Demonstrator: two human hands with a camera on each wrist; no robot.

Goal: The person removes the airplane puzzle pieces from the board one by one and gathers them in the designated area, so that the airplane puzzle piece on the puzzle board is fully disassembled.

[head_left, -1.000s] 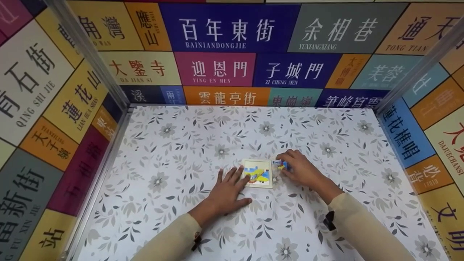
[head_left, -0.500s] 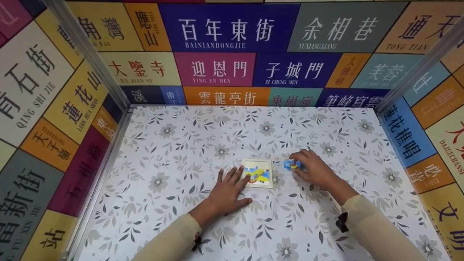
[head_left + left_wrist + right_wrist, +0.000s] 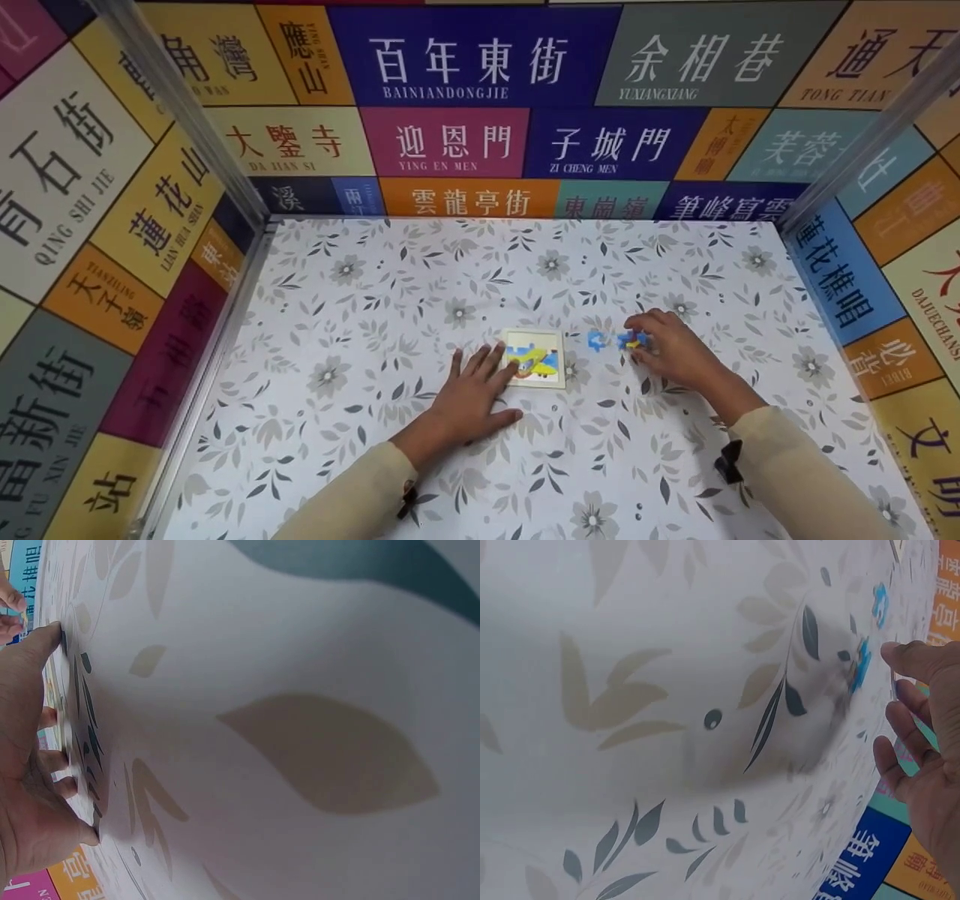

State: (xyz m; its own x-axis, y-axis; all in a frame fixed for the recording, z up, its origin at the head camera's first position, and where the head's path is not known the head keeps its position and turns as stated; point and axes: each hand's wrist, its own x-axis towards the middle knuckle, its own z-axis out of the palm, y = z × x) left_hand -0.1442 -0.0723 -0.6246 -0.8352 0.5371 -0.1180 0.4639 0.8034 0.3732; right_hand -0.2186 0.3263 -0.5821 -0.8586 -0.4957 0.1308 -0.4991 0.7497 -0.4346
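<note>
The left hand (image 3: 471, 394) rests on the patterned cloth with its fingers spread, the fingertips on the left edge of a small jigsaw tray (image 3: 551, 386). In the tray sits part of a yellow airplane picture (image 3: 538, 363); its upper part shows bare board. To the right of the tray, a blue puzzle piece (image 3: 596, 341) lies on the cloth. The right hand (image 3: 671, 349) is over another blue-and-yellow piece (image 3: 861, 666). In the right wrist view, its thumb and forefinger pinch a thin puzzle piece (image 3: 893, 679), seen edge-on.
A white cloth with grey flowers and leaves (image 3: 420, 277) covers the table. Colourful panels with Chinese lettering (image 3: 480, 56) wall it in at the back, left and right. Clear strips (image 3: 202, 135) run along the corners.
The right hand has moved right, away from the tray. A blue piece now lies apart on the cloth where the hand was. The left hand and tray have stayed put.
</note>
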